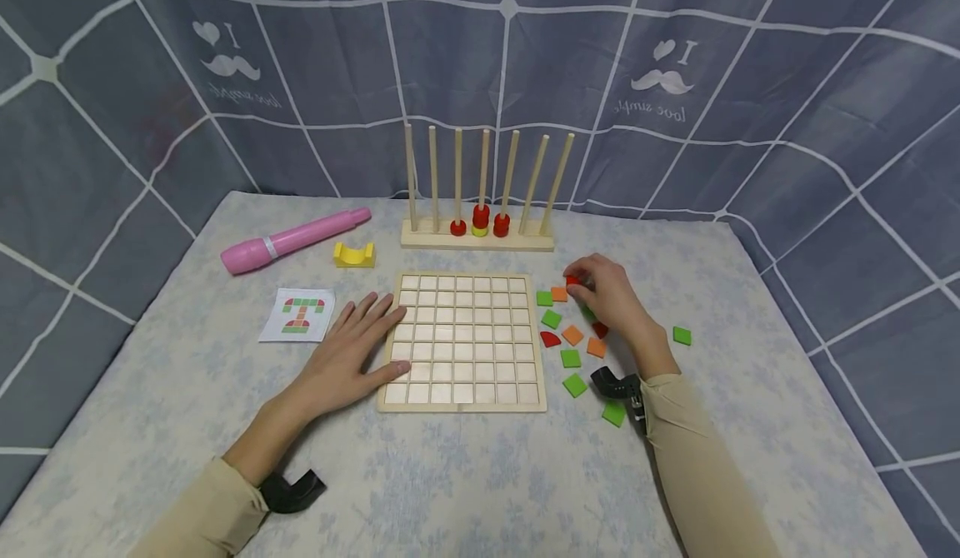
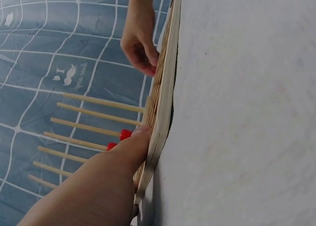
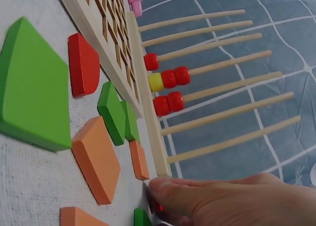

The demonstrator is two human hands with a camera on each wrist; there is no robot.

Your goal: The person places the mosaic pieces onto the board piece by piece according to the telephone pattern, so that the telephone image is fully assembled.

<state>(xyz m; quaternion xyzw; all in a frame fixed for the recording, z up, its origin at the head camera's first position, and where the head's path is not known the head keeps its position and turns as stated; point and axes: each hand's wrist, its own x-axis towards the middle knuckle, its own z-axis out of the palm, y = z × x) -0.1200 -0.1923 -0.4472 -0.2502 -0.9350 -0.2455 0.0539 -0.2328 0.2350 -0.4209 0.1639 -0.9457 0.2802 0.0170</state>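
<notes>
In the head view, the left hand [image 1: 356, 362] lies with its fingers and thumb spread over the near-left side of the grid board [image 1: 468, 344]. The right hand [image 1: 609, 293], off the board's right side, pinches a red piece [image 1: 573, 281] between thumb and fingers. An orange tile [image 1: 559, 294] sits just left of those fingertips; scattered pieces [image 1: 573, 336] in green, orange and red lie left of and nearer than the hand, and a lone green tile [image 1: 682, 336] lies to its right. Left of the left hand is a pattern card [image 1: 297, 315]; beyond it, a yellow bracket [image 1: 354, 256] and a pink stick [image 1: 296, 241].

In the left wrist view, the left thumb rests on the board's edge, with the right hand farther off.

In the right wrist view, the fingers partly hide the red piece, so its shape is hard to judge; the peg rack [image 3: 153, 95] stands past the fingertips.
</notes>
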